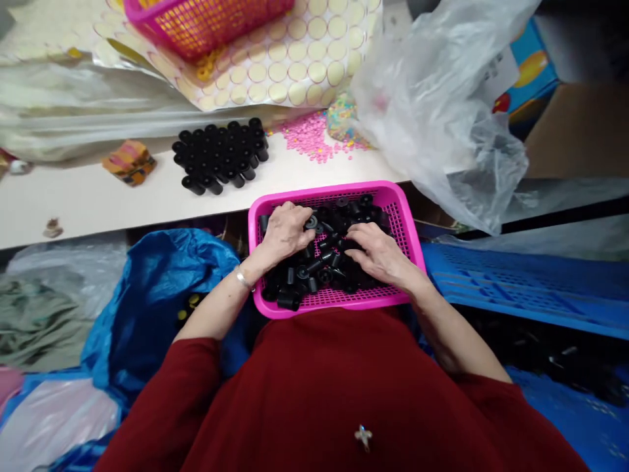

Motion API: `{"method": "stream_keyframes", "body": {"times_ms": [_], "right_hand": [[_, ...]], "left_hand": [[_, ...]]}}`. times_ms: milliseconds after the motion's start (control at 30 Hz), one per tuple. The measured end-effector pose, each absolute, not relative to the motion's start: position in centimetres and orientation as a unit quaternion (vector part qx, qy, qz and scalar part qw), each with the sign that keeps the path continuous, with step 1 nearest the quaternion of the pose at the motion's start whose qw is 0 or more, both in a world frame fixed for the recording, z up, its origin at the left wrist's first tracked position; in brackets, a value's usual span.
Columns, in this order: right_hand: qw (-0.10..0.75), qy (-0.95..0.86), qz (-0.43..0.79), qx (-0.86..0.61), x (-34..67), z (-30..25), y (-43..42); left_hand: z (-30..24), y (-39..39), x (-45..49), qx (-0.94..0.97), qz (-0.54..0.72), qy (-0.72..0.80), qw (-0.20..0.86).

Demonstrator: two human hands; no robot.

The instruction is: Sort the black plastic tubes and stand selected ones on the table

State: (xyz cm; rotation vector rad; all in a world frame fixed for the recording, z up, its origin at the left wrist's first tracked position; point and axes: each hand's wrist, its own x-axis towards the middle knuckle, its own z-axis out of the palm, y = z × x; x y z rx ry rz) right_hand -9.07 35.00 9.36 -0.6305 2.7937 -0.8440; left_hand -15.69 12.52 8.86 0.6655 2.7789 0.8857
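Note:
Both hands are inside a pink mesh basket (337, 307) resting at my lap, in front of the table edge. Loose black plastic cylinders (314, 265) lie jumbled in it, some showing round ends. My left hand (285, 231) is at the basket's left side, closed with thumb and fingertips on a black plastic cylinder (311, 223) whose round end faces up. On the right, my right hand (377, 252) reaches in with curled fingers among the pieces; what its fingertips hold is hidden. Black cylinders (221, 154) stand upright in close rows on the white table.
Small pink beads (314, 136) are scattered on the white table (98, 203), beside a clear plastic bag (432, 98). Behind is another pink basket (206, 29). An orange box (129, 162) sits at left. A blue bag (142, 301) and blue crate (531, 282) flank me.

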Motion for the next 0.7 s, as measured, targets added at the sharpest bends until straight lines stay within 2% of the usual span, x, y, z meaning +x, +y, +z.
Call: {"method": "stream_keyframes", "body": {"times_ms": [67, 133, 233, 367, 500, 600, 700], "right_hand": [[0.015, 0.889, -0.42, -0.183, -8.7, 8.8, 34.5], [-0.001, 0.853, -0.498, -0.158, -8.8, 8.2, 33.9], [0.022, 0.872, -0.46, -0.166, -10.0, 7.6, 33.2], [0.067, 0.936, -0.288, -0.194, -12.8, 7.4, 32.2], [0.134, 0.932, -0.131, -0.309, -14.9, 7.2, 29.5], [0.158, 0.926, -0.071, -0.336, -15.2, 7.2, 27.0], [0.174, 0.922, -0.062, -0.34, -14.7, 7.9, 25.9]], "left_hand": [[9.6, 12.4, -15.1, 0.14, 0.501, 0.844, 0.13], [10.1, 12.3, -14.4, 0.062, 0.66, 0.719, 0.208], [10.4, 11.7, -13.7, -0.02, 0.763, 0.601, 0.237], [10.4, 9.9, -13.4, -0.085, 0.796, 0.571, 0.181], [10.1, 8.6, -13.7, -0.124, 0.803, 0.567, 0.135], [9.8, 8.8, -13.6, -0.113, 0.778, 0.609, 0.105], [9.7, 9.1, -12.9, -0.086, 0.704, 0.698, 0.096]]}}
